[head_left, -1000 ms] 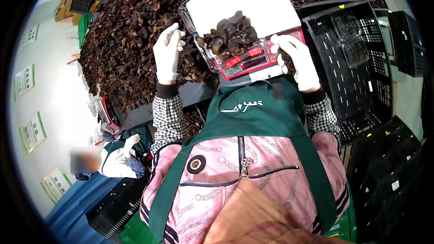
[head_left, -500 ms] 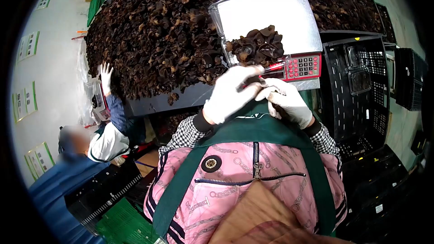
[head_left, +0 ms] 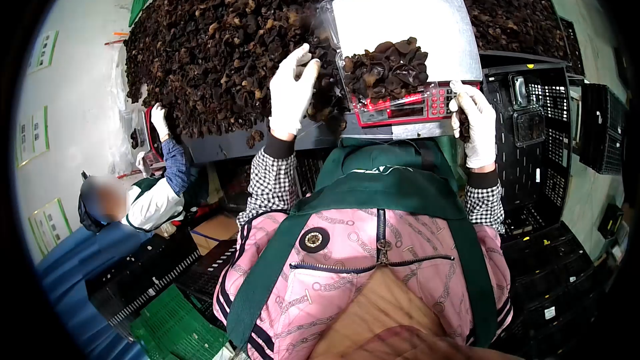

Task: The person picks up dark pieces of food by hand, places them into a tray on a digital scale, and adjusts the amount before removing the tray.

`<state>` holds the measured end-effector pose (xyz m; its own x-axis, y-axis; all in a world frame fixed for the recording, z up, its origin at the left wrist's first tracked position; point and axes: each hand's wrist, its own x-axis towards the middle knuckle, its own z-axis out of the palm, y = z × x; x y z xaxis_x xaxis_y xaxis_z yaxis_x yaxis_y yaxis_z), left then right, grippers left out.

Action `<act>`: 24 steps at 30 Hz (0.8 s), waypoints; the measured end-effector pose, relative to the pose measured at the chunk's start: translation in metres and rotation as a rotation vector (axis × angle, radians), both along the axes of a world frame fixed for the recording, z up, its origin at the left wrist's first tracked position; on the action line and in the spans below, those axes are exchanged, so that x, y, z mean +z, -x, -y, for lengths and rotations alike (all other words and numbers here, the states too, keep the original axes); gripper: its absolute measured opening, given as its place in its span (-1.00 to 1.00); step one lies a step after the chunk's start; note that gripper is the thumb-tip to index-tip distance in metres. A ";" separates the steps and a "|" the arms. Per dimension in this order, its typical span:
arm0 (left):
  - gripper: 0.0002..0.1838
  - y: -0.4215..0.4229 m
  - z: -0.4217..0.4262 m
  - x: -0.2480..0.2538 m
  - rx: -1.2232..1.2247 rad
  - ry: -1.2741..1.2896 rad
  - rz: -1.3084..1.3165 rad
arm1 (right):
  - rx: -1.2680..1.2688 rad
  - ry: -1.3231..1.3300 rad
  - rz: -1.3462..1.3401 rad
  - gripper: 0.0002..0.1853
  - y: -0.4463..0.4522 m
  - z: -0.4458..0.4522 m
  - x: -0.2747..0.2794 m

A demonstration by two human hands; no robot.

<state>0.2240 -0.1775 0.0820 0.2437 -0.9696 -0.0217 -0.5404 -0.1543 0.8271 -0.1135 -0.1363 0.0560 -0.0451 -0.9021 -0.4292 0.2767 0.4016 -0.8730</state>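
My left hand, in a white glove, is raised at the near edge of a large heap of dark wood ear mushrooms. Its thumb and fingers are apart with nothing between them. A clear plastic box holding a portion of wood ears rests on the near left part of the scale's metal plate. By the right end of the scale's red keypad panel, my gloved right hand is curled around a dark piece of wood ear, partly hidden by the fingers.
At the right stands a black crate with clear plastic boxes inside. More wood ears fill a tray behind it. On the left, a co-worker reaches toward another scale. Green crates lie low at the left.
My hands, close together before the scale earlier, have moved apart: the left toward the heap, the right to the keypad's right end. The co-worker's raised hand has come down.
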 end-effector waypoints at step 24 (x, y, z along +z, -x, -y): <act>-0.85 0.024 0.006 -0.014 -0.341 0.200 0.434 | 0.116 -0.024 0.009 -0.76 -0.017 0.013 -0.024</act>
